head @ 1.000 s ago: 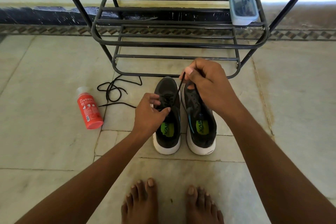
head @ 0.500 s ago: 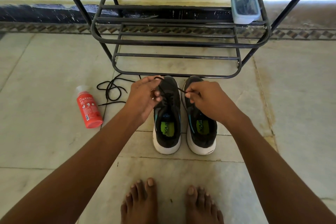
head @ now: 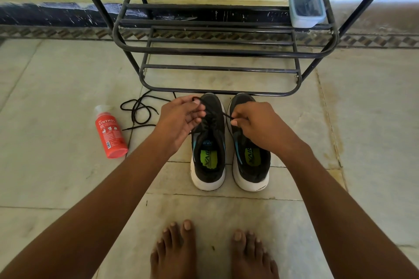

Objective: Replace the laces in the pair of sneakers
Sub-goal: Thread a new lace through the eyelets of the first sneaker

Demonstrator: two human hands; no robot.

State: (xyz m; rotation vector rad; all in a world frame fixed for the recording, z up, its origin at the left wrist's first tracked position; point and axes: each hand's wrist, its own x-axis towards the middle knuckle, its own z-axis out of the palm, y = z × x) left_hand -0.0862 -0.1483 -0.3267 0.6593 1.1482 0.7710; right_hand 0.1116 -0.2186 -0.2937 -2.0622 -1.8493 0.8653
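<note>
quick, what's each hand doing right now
Left hand: pinching the black lace over the left sneaker.
Right hand: pinching the other end of that lace.

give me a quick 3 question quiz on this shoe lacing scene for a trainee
1. True or false: both hands pinch the lace over the left sneaker.
2. What lies on the floor left of the sneakers? A) red bottle B) brush C) sock
3. Where does the clear box sit?

Key
1. True: left hand and right hand each hold it.
2. A, the red bottle, beside a loose lace.
3. On the rack, right end.
</note>
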